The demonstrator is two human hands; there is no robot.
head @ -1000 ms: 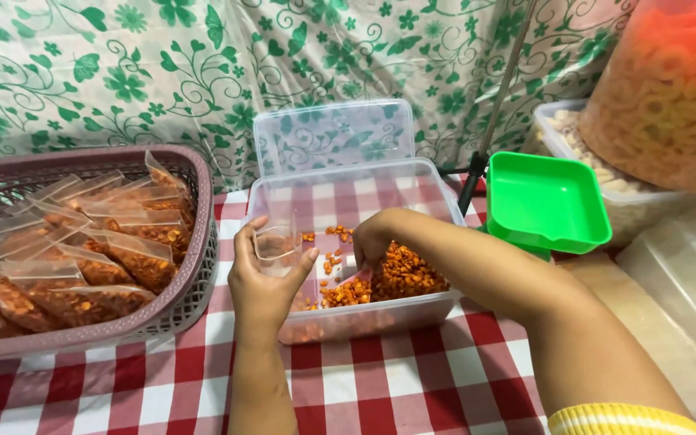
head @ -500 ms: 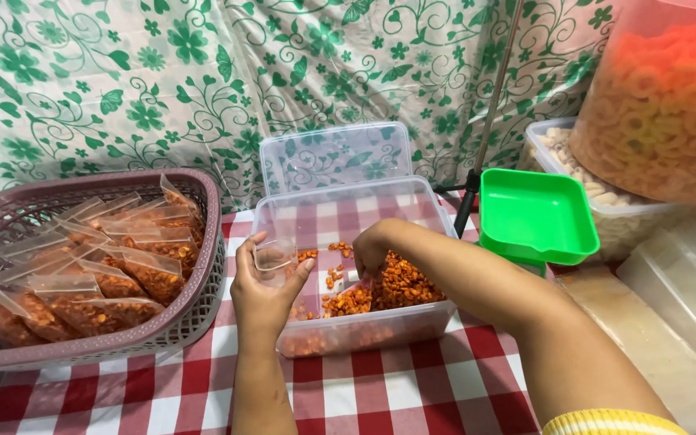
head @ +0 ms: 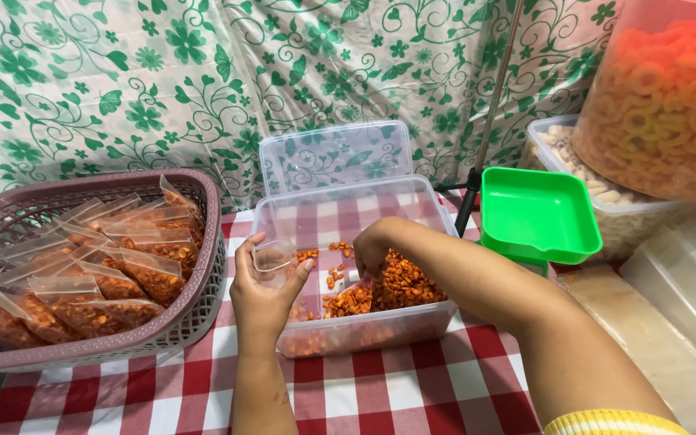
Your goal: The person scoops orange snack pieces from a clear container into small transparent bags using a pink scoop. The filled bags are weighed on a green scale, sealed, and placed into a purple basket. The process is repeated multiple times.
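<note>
Against the clear container (head: 348,266), your right hand (head: 376,246) has dipped lower into the orange snack pieces (head: 400,286), fingers now buried among them. Your left hand (head: 263,286) has tipped the small clear bag (head: 274,254) slightly more toward the container's inside.

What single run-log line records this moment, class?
left hand: holds small clear bag open | right hand: in clear tub, on orange snacks | basket: filled bags

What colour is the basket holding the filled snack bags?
The basket is a dusty mauve-pink, with a slotted wall, seen in the head view at left.
</note>
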